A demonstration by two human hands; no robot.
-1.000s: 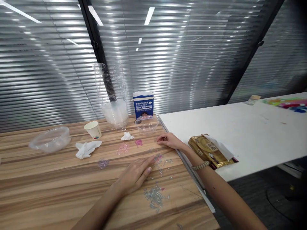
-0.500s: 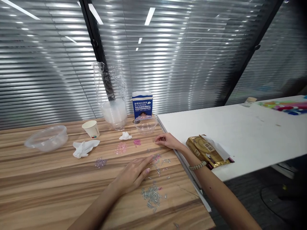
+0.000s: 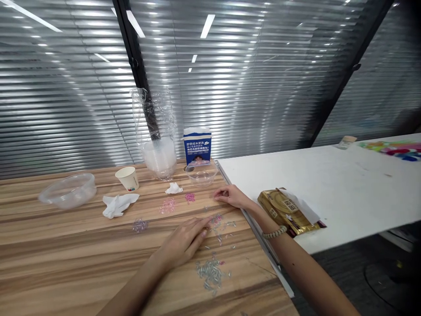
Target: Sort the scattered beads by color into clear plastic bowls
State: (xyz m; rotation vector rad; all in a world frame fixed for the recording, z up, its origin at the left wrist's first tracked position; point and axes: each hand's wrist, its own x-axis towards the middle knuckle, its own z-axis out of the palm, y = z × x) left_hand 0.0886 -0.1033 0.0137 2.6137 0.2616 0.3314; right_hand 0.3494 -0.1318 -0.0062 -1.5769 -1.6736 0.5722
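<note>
While the left hand (image 3: 184, 240) lies flat and open, fingertips touching the scattered beads (image 3: 221, 224) at frame centre, the right hand (image 3: 231, 195) sits just above them. Its fingers are curled loosely; any grip cannot be determined. The left hand is nearer.

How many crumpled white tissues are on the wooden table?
2. The big tissue lies beside the paper cup; the small tissue lies before the bagged bowls. None seem hidden.

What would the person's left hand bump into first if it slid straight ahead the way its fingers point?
Probably the small mixed scatter of pink and clear beads just beyond the left hand, whose fingertips point up and to the right; depth is hard to judge.
</note>
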